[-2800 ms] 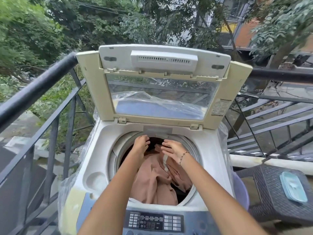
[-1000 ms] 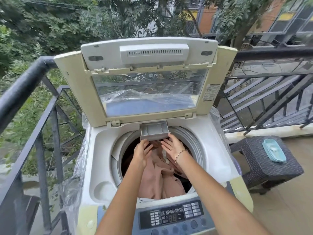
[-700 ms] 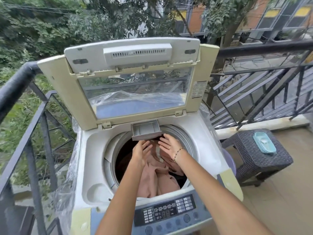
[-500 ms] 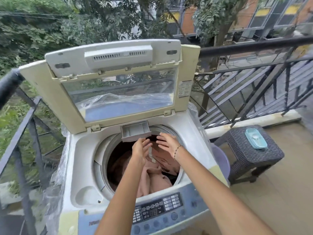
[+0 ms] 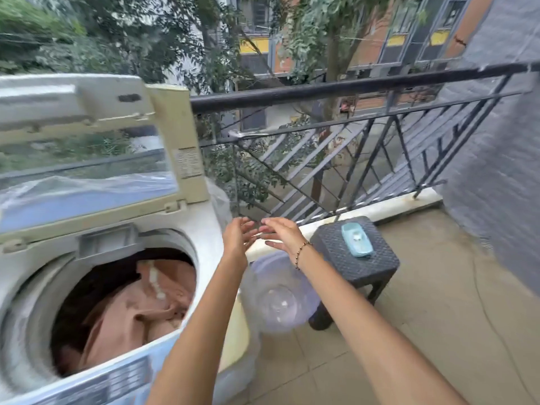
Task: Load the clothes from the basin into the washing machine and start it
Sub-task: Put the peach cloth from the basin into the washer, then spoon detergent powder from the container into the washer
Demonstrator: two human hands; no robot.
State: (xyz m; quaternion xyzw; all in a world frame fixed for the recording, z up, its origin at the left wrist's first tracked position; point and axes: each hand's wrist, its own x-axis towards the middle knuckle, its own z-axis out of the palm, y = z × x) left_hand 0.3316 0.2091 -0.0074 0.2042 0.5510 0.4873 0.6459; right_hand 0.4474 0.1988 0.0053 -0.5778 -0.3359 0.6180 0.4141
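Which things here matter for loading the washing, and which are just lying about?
Job: washer, lid up; clothes in its drum; pulled-out drawer; basin on the floor; left hand and right hand, both empty.

Lying about: stool; blue box on it; railing.

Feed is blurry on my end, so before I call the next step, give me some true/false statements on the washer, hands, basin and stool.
1. The washer lid is shut. False: it stands open.
2. Clothes lie in the drum. True.
3. Both hands are inside the drum. False: the left hand and right hand are in the air to the washer's right, holding nothing.
4. A light blue box sits on the stool. True.
5. The basin is full of clothes. False: it looks empty.
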